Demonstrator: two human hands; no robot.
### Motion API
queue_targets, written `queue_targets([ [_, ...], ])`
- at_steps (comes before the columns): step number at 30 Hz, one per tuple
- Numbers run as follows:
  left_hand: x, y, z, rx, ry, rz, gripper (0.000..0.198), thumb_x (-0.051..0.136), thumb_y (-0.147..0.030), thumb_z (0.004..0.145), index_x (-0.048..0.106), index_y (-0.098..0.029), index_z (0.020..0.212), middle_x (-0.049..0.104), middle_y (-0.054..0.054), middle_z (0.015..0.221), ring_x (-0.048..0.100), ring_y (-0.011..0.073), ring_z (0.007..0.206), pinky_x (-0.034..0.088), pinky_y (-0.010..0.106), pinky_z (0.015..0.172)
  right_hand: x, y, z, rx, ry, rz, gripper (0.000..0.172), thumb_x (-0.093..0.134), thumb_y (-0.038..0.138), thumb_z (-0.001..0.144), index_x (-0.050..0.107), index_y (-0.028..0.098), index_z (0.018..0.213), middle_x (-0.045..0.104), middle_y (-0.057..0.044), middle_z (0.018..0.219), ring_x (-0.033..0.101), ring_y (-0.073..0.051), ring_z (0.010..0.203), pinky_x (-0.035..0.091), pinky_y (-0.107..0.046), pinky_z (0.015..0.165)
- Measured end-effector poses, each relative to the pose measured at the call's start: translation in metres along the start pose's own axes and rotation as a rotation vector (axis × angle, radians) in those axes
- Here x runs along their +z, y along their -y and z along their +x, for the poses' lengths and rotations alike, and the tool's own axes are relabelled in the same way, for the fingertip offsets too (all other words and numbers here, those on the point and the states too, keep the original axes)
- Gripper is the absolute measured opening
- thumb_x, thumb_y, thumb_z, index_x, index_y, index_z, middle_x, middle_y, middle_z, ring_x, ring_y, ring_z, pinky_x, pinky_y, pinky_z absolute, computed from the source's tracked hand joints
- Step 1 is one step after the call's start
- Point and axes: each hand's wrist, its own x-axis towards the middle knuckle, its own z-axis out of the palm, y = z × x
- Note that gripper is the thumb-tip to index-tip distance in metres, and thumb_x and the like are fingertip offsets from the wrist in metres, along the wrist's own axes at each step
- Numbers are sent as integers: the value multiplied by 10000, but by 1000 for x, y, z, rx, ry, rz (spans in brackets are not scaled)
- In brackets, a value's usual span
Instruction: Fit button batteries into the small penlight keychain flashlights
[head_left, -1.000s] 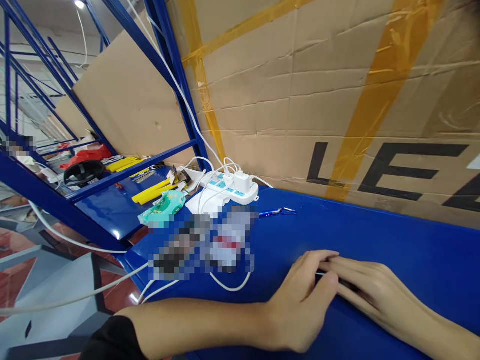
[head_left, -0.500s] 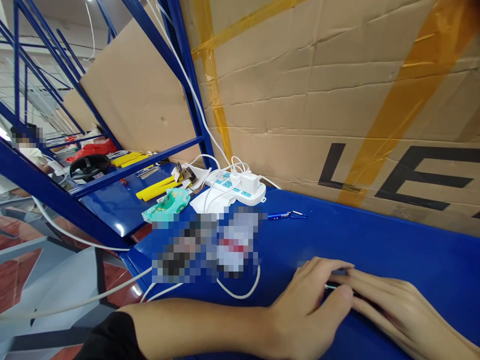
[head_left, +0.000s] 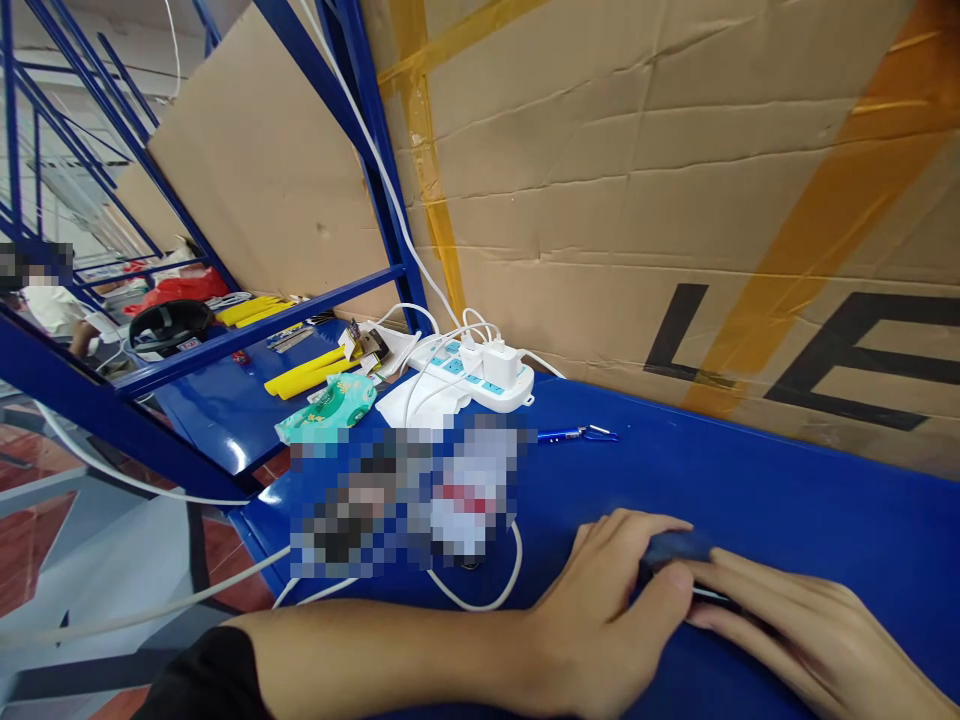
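Observation:
Both my hands rest low on the blue table [head_left: 787, 500]. My left hand [head_left: 607, 610] reaches in from the left, thumb and fingers closed around a small dark blue object [head_left: 679, 549]. My right hand [head_left: 795, 630] comes in from the lower right with fingers laid out flat and together, its fingertips touching the same object beside my left thumb. A thin pale edge shows under the fingertips; what the object is I cannot make out.
A white power strip [head_left: 480, 372] with chargers and white cables sits at the back left, a small blue pen-like tool [head_left: 577, 434] beside it. Yellow bars [head_left: 307, 372] and a teal packet [head_left: 326, 408] lie further left. A large cardboard sheet [head_left: 675, 180] walls the table's far side.
The view shifted slightly. My left fingers have curled more over the dark blue object, which now shows between my hands, and my right fingertips have drawn back a little to the right.

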Motion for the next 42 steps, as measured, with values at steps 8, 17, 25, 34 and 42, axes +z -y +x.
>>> queue_targets([
  [8,-1,-2,3,-34,21,-11,360,352,-251,940,474,-163,1268,544,95,1258,469,205,1177,307,401,1051,2,-7,-4,44,-48,-7,251,487,420,903,680,286,989,740,19,890,713,-185,755,598,-204,652],
  [17,-2,1,8,-37,-3,-30,357,343,-253,950,480,-128,1255,532,104,1268,456,190,1195,301,348,1061,-3,-7,-1,144,6,32,284,443,431,921,672,319,1045,729,13,790,710,-190,776,585,-183,568],
  [25,2,10,12,-94,-72,-219,328,330,-286,961,505,-165,1212,544,65,1265,450,183,1208,298,338,1060,-3,-7,-4,247,115,70,318,409,400,943,624,296,1154,720,-10,930,678,-199,913,577,-235,698],
  [34,5,11,14,-120,-89,-281,315,326,-318,964,541,-168,1138,574,50,1213,474,184,1173,311,296,1018,-6,3,-2,243,101,94,375,345,446,958,640,235,1055,701,-25,895,672,-139,763,512,-202,626],
  [42,8,9,13,-103,-77,-254,326,310,-324,966,547,-179,1135,571,39,1210,470,183,1164,318,290,996,-6,11,0,161,11,58,304,466,432,920,674,211,897,679,13,735,637,-93,626,446,-178,553],
])
